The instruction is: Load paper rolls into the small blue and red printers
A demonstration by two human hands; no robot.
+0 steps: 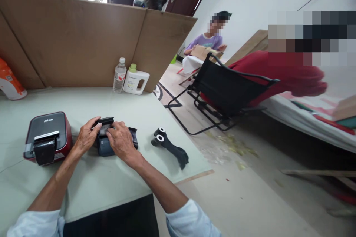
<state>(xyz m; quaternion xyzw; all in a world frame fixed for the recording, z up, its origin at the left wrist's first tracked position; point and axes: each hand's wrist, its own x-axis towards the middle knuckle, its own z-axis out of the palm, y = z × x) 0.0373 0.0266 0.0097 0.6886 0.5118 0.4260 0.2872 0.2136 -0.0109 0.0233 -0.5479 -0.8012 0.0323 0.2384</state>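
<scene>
A small dark blue-grey device (104,147) with a black open lid sits on the pale green table (91,185). My left hand (86,137) grips its left side, fingers curled on the lid's edge. My right hand (121,141) lies over its top right, fingers bent and pressing down inside it. To the right lies a black ribbon with two white-cored spools (164,143), apart from both hands. At the left stands a red and black label printer (47,137), its front flap open.
A water bottle (119,75) and a white jug with green cap (135,80) stand against the cardboard partition (83,33). An orange container (9,81) is far left. Right of the table: a black folding chair (225,89), a person in red, another person seated farther back.
</scene>
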